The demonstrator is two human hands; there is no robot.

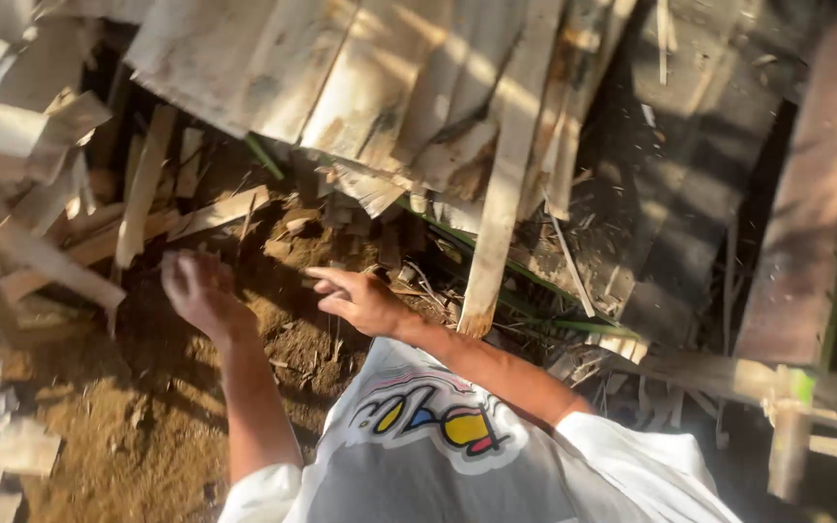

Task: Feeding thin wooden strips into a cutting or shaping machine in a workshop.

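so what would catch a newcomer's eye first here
Most striking is the heap of sunlit planks across the top, with one long board slanting down to the middle. Below it, the left hand and right hand reach out empty, fingers spread, over a mound of sawdust at lower left. A white shirt with a colourful print fills the bottom edge.

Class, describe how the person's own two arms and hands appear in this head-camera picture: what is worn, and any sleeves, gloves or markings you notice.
Both hands, the left hand and the right hand, are bare, with no gloves, rings or watch visible. The forearms are uncovered. Short white sleeves of a white T-shirt end near the elbows. The shirt's front carries a colourful printed graphic in yellow, blue and pink.
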